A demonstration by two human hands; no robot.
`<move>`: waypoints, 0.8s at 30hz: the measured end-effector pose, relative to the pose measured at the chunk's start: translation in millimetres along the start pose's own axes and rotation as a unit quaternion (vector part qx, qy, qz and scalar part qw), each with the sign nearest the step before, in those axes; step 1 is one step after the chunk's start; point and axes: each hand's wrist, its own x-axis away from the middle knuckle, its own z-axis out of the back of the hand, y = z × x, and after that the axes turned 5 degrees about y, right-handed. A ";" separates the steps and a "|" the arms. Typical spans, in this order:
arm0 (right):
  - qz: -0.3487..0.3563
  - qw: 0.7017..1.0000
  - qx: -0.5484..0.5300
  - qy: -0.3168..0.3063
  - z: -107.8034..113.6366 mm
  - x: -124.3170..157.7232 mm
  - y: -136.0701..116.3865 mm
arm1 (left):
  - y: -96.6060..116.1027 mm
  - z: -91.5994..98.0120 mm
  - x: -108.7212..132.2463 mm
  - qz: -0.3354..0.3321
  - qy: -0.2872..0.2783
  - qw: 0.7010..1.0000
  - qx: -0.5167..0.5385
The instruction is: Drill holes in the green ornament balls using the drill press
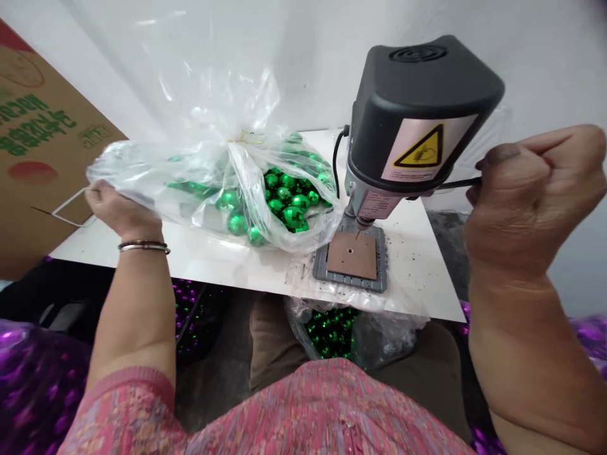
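Note:
My left hand (116, 208) is closed on the left end of a clear plastic bag (156, 180), which lies on the white table. Shiny green faceted balls (291, 208) show through the bag's opening. At the right, my right hand (526, 196) is wrapped around the feed lever (459, 183) of a small drill press (422, 101); most of the lever's grip is hidden by the fingers. The drill bit (358, 234) points down over a brown square board (351, 256) with a small hole in it. That board rests on the machine's grey base (384, 278).
A printed cardboard box (42, 139) stands at the left. Below the table edge (213, 272), another bag with green balls (332, 332) sits at my lap. Purple shiny balls (38, 379) fill bags on the floor. A pale wall (313, 57) rises behind the table.

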 end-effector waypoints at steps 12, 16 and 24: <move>0.018 1.000 -0.008 -0.010 3.0 1.6 0.3 | 90.5 -4.3 234.8 -0.252 -0.331 0.909 0.034; 0.025 1.000 -0.014 -0.013 3.8 3.0 -0.6 | 112.8 -51.6 260.7 -0.226 -0.485 0.843 -0.056; 0.029 0.999 -0.038 -0.003 3.5 5.7 -5.9 | 129.3 -71.1 274.5 -0.183 -0.540 0.807 -0.152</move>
